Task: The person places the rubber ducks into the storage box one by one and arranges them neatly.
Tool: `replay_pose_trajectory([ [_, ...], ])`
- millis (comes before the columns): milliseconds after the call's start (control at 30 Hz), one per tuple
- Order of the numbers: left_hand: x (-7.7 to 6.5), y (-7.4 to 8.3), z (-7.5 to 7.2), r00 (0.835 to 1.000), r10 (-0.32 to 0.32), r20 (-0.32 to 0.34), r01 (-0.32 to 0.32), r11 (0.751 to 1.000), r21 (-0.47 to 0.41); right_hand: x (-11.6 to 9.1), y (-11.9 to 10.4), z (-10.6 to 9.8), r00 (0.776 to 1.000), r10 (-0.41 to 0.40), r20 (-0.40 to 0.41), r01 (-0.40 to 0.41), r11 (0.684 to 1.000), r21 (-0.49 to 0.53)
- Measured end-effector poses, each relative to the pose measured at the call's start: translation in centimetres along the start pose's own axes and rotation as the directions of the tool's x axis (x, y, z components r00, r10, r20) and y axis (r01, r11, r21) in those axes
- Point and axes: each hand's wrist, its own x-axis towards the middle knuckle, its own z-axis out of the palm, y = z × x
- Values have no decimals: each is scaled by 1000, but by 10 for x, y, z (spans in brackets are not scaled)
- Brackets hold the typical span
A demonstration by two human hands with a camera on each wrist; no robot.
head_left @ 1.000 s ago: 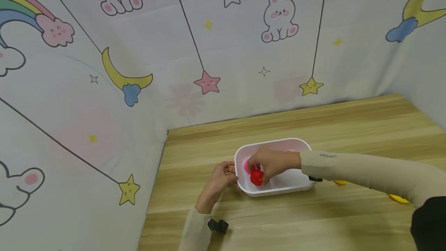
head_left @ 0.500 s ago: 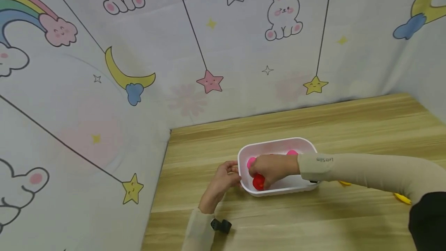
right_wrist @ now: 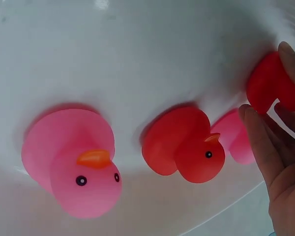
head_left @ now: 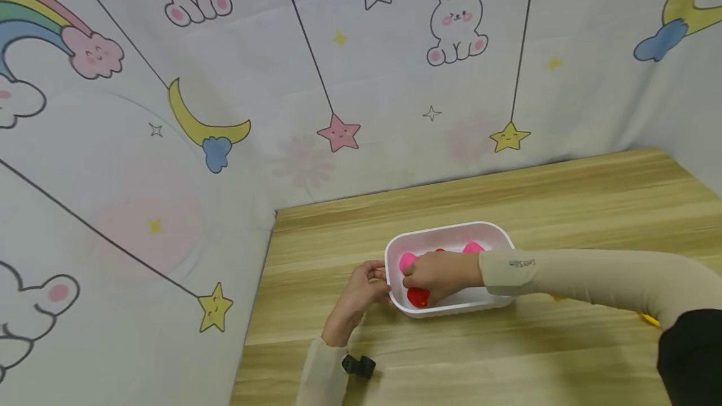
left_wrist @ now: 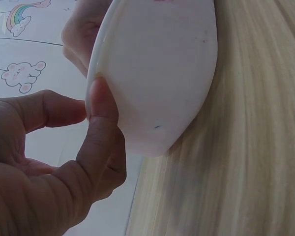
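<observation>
A white plastic bin (head_left: 440, 231) sits on the wooden table with rubber ducks inside. My left hand (head_left: 361, 287) pinches its left rim; the left wrist view shows the thumb on the outer wall (left_wrist: 152, 88). My right hand (head_left: 442, 274) reaches down into the bin's left end, thumb and fingers around a red rubber duck (right_wrist: 268, 81) low near the floor. Beside that hand, in the right wrist view, lie a pink duck (right_wrist: 236, 135), another red duck (right_wrist: 169, 142) and a larger-looking pink duck (right_wrist: 71, 142). In the head view the right hand and forearm hide part of the bin.
Yellow things (head_left: 650, 319) lie on the table, mostly behind the right forearm. A printed cloth wall (head_left: 395, 161) stands along the table's back and left edges. A small black device (head_left: 359, 366) is strapped to the left wrist.
My right hand has lowered the red duck toward the bin's floor near the front left corner. The left hand has kept its hold on the rim.
</observation>
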Motion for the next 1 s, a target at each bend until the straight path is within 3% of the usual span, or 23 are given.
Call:
replay_pose_trajectory([
  [167, 1, -1, 3, 1000, 3, 6, -3, 1000, 2, -5, 1, -5, 1000, -7, 23, 6, 1000, 15],
  [333, 0, 1, 4, 1000, 2, -1, -2, 1000, 1, -14, 4, -23, 999, 22, 28, -26, 986, 162],
  [433, 0, 1, 4, 1000, 6, 0, -6, 1000, 0, -22, 7, -33, 996, 85, 30, -90, 946, 311],
  [533, 0, 1, 4, 1000, 12, -2, -12, 1000, 0, -33, 9, -42, 985, 168, 43, -169, 882, 440],
  [700, -1, 1, 4, 1000, 16, -22, -15, 1000, 4, -58, 13, -54, 951, 307, 45, -284, 806, 520],
  [1000, -2, 2, 8, 998, 18, -60, -15, 999, 42, -112, 23, -50, 905, 422, -61, -290, 714, 637],
])
